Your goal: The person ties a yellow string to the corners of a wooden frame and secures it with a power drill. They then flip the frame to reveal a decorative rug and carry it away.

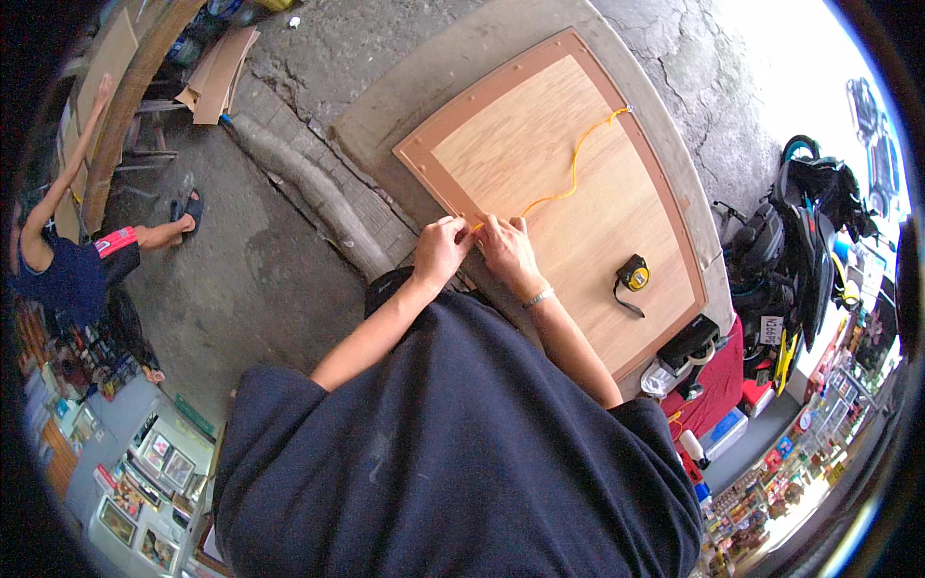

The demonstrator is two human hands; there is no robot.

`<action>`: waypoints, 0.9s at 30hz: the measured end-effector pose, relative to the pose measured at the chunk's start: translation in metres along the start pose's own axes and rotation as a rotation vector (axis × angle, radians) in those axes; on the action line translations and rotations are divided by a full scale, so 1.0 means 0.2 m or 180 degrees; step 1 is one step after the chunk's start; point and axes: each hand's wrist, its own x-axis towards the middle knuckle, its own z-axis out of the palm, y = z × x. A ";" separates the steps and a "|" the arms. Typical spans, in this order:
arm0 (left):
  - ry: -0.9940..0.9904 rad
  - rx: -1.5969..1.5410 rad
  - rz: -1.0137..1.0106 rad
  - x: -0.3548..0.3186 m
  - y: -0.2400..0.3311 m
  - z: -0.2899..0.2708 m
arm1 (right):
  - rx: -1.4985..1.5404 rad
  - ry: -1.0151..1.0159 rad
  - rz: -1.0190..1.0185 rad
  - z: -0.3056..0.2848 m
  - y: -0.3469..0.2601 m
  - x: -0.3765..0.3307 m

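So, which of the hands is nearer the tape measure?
Right. The right hand is left of the tape measure, not touching it; the left hand is farther left.

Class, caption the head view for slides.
Left hand and right hand hold yellow cord at the edge of a wooden panel.

There is one framed panel [540,130], one yellow cord [575,171] and one tape measure [633,274].

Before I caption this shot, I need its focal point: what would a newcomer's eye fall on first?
Probably the cord, curving yellow across the pale board, its near end between left hand and right hand. Next, the tape measure on the board's lower right, then the motorcycle at right.
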 end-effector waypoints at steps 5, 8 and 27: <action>-0.0227 -0.0690 -0.0031 0.01 0.01 0.02 | 0.1138 0.0446 0.1114 0.01 -0.07 -0.03; -0.0195 -0.0766 0.0205 0.03 0.01 0.05 | 0.1872 0.0625 0.1564 0.04 -0.05 0.03; 0.0246 0.0081 0.1356 0.13 -0.15 0.01 | 0.2163 0.0932 0.0963 -0.07 -0.12 0.06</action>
